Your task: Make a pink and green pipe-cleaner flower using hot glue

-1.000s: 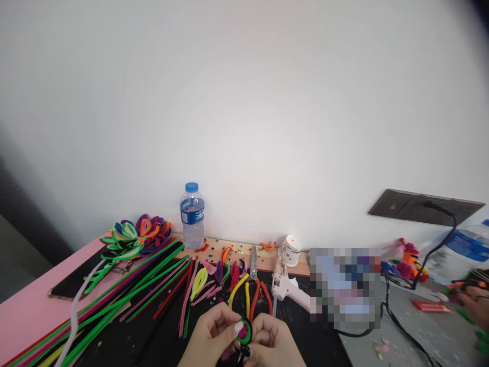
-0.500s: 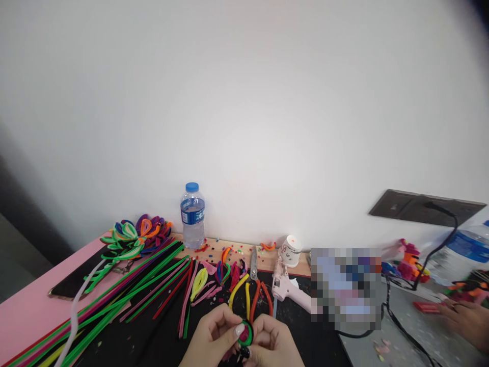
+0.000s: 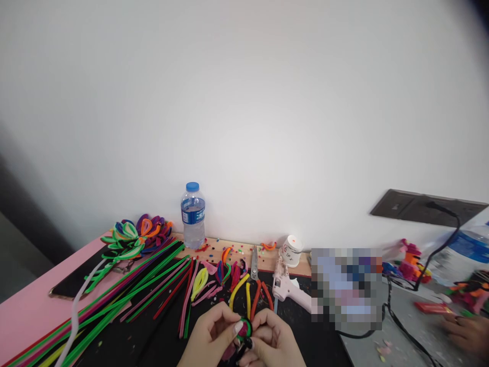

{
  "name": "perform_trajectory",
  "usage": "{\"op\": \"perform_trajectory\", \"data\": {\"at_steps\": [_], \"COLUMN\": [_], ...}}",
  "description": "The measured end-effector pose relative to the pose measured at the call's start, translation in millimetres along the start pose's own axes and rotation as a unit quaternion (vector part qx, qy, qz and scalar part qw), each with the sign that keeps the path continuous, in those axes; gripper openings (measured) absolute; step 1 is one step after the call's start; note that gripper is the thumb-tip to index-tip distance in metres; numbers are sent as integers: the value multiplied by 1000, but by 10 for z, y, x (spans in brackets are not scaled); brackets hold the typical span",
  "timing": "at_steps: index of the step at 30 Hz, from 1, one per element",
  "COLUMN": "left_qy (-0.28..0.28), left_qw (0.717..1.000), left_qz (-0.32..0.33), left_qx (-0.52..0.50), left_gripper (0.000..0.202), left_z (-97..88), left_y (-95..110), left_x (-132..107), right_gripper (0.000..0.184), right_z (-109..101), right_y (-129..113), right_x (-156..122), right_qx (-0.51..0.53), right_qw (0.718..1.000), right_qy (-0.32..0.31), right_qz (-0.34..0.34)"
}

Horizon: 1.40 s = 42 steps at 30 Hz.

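Low in the middle, my left hand (image 3: 217, 334) pinches a small round pipe-cleaner piece (image 3: 243, 329), magenta inside with green and black rings around it. My right hand (image 3: 273, 339) grips the same piece from the other side, with a black part between its thumb and fingers. The lower end of the piece is mostly hidden by my fingers. Just beyond my hands lie pliers (image 3: 252, 300) with yellow and orange-red handles and a pale pink glue gun (image 3: 292, 293). Several bent pipe cleaners (image 3: 199, 284) in yellow, pink and other colours rest nearby on the black mat.
Long pipe cleaners (image 3: 126, 300) fan out at left by looped pipe-cleaner flowers (image 3: 133, 234) and a phone (image 3: 72, 283). A water bottle (image 3: 193, 216) and paper cup (image 3: 291, 251) stand against the wall. Black cables (image 3: 405, 326) cross the right side, near another person's hand (image 3: 466, 329).
My fingers have shifted slightly on the round piece, turning it a little. At right, the other person's hand has moved down, away from the red object beside it.
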<state>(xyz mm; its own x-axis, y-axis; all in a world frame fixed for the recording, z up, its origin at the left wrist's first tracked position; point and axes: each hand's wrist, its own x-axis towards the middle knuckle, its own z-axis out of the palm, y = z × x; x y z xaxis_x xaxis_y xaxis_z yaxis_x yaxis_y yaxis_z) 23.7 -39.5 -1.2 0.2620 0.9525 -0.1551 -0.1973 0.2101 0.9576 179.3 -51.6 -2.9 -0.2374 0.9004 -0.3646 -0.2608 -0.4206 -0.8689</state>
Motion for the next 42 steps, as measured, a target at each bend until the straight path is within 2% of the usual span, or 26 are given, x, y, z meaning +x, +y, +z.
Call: {"op": "perform_trajectory", "data": {"at_steps": [8, 17, 23, 35, 42], "left_qy": [8, 15, 18, 15, 9], "left_qw": [999, 996, 994, 994, 997], "left_qz": [18, 36, 45, 47, 29], "left_qx": [30, 79, 102, 98, 77], "left_gripper": [27, 21, 20, 22, 21], "left_z": [11, 16, 5, 10, 20], "left_y": [22, 83, 54, 52, 62], "left_x": [-25, -23, -18, -26, -15], "right_gripper": [55, 55, 55, 54, 53], "right_z": [-4, 9, 21, 11, 8], "right_y": [43, 54, 54, 70, 75], "right_x": [-2, -3, -2, 5, 2], "right_qx": [17, 10, 9, 1, 3], "right_qw": [1000, 1000, 1000, 1000, 1000], "right_qy": [-6, 6, 15, 6, 0], "right_qz": [-21, -15, -11, -12, -24]}}
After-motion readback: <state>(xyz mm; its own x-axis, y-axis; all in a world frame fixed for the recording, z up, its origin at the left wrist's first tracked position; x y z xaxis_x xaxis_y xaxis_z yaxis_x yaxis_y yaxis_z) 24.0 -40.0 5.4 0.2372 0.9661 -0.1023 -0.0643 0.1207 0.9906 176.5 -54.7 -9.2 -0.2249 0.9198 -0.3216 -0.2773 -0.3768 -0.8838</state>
